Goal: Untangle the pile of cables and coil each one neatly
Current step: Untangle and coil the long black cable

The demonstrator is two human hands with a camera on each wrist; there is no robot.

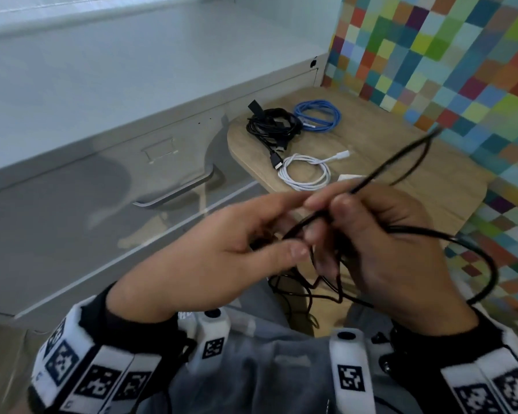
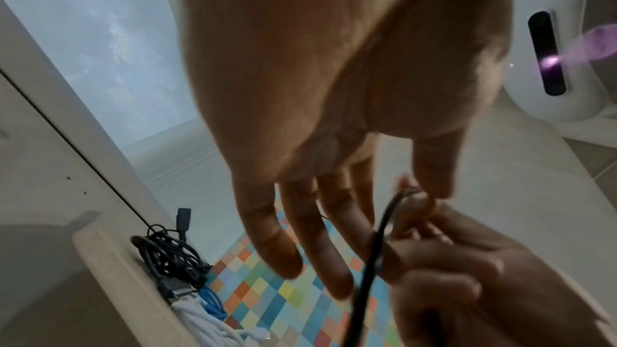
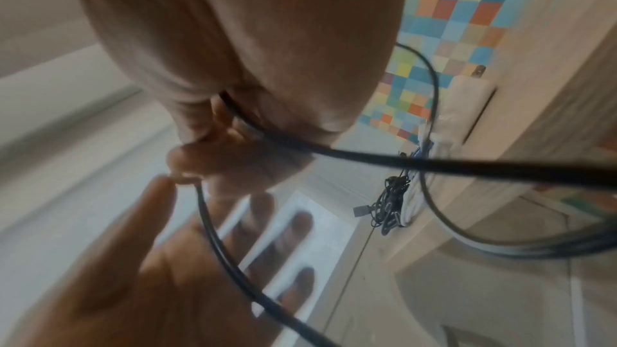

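Observation:
A long black cable (image 1: pixel 401 157) runs up and to the right from my hands and loops round the right side. My right hand (image 1: pixel 332 204) pinches it between thumb and fingers, a grip also seen in the right wrist view (image 3: pixel 200 168). My left hand (image 1: pixel 293 225) lies beside it with fingers straight (image 2: pixel 333 220). The cable (image 2: pixel 370 260) crosses the left hand's fingers and open palm (image 3: pixel 167 273). Thin dark cable loops (image 1: pixel 311 288) hang tangled below both hands.
On the wooden table (image 1: pixel 431 186) lie a black cable bundle (image 1: pixel 271 125), a blue coil (image 1: pixel 317 115), a white coil (image 1: pixel 305 171) and a white adapter (image 1: pixel 349 177). A grey cabinet with a handle (image 1: pixel 177 189) stands left. A coloured checked surface (image 1: pixel 431 55) fills the right.

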